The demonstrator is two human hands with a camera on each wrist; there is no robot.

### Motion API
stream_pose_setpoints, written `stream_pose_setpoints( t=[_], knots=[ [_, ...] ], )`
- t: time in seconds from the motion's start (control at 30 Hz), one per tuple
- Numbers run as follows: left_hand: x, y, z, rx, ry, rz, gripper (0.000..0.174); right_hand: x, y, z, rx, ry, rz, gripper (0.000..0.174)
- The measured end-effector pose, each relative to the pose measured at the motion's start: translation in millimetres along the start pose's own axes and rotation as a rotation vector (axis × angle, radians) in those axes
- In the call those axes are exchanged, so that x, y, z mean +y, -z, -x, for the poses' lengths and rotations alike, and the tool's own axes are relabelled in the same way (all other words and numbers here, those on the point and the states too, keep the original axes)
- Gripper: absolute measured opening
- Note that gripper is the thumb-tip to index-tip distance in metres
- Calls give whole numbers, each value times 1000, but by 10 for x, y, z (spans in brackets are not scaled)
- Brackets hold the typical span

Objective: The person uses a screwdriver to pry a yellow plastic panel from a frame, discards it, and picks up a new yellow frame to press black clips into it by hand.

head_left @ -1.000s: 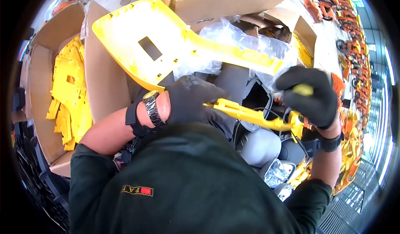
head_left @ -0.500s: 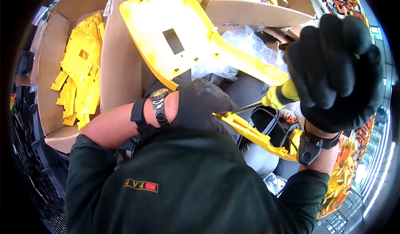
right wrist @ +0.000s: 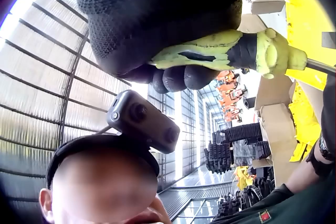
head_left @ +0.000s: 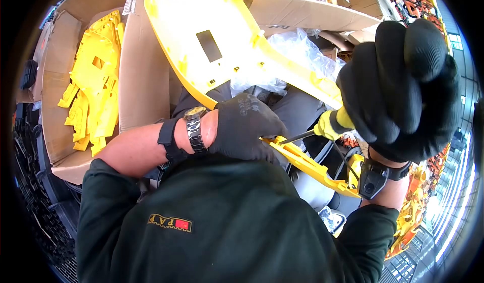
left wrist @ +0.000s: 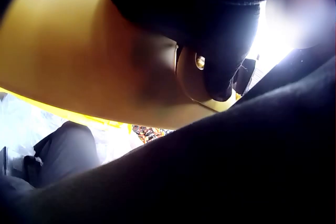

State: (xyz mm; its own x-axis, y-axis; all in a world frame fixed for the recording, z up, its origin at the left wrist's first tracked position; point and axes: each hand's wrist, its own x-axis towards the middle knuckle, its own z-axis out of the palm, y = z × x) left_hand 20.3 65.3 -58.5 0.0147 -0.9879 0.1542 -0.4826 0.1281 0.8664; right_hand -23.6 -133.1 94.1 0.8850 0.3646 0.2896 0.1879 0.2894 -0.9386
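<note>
A large yellow plastic panel (head_left: 234, 23) with a rectangular cut-out lies tilted across the person's lap in the head view. My left hand (head_left: 247, 126), in a dark glove, grips the near end of a narrow yellow plastic strip (head_left: 307, 167). In my right hand (head_left: 398, 86), also gloved, is a screwdriver (right wrist: 210, 53), its yellow-green handle wrapped with black tape. Its shaft (head_left: 298, 136) slants down to the strip's end, right beside the left fingers. From the left wrist, a gloved finger presses near a small metal fitting (left wrist: 200, 62) on a rounded yellow part.
A cardboard box (head_left: 143, 56) on the left holds several yellow panels (head_left: 96, 66). Behind the large panel are another box (head_left: 312, 11) and clear plastic wrap (head_left: 297, 51). Yellow parts (head_left: 411, 207) are piled at the right. A thin dark cable (head_left: 345, 159) crosses near the strip.
My right hand has risen and brought the screwdriver's tip to the strip's end beside my left hand. My left hand keeps its grip. In the last half second little has shifted.
</note>
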Motion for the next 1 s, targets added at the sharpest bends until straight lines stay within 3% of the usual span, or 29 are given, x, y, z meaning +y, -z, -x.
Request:
stream_pose_setpoints(
  t=[0.03, 0.07, 0.13, 0.2, 0.27, 0.43, 0.5, 0.53, 0.6, 0.73, 0.77, 0.83, 0.9, 1.0],
  knots=[
    [36, 16, -3, -43, 59, 14, 46, 14, 4, -38, -22, 7, 8, 29],
    [99, 32, -12, -49, 56, 18, 46, 43, 33, -103, -180, 14, -17, 26],
    [235, 88, -67, -247, 216, -34, 45, 88, -42, -150, -340, 22, -35, 24],
    [177, 64, -61, -165, 172, -39, 44, 169, -320, -31, 137, 72, -59, 25],
    [212, 59, -6, -64, 149, -4, 44, 239, -338, 18, 242, 81, -134, 32],
    [122, -99, -56, -115, -21, -159, 42, 313, -388, 44, 246, 42, -123, 42],
    [198, 46, -118, -306, 188, -79, 38, 261, -311, 64, 257, 55, -95, 43],
    [109, -24, -89, -213, 79, -97, 35, 170, -256, 43, 239, 22, -104, 45],
    [9, -54, -134, -178, 47, -78, 34, -107, -108, 55, 184, -49, 87, 42],
    [24, 4, -188, -161, 76, -22, 32, -390, -135, 202, 61, -431, 1178, 43],
    [20, 18, -201, -169, 117, -14, 33, -333, -161, 221, -126, -568, 1224, 44],
    [-24, -3, -208, -140, 77, 1, 33, -125, -234, 392, -300, -825, 1290, 37],
    [-23, -39, -205, -115, 50, 16, 33, 48, -238, 574, -439, -898, 1330, 34],
    [16, -50, -210, -3, 40, 13, 28, 257, -301, 695, -387, -861, 1198, 23]
  ],
)
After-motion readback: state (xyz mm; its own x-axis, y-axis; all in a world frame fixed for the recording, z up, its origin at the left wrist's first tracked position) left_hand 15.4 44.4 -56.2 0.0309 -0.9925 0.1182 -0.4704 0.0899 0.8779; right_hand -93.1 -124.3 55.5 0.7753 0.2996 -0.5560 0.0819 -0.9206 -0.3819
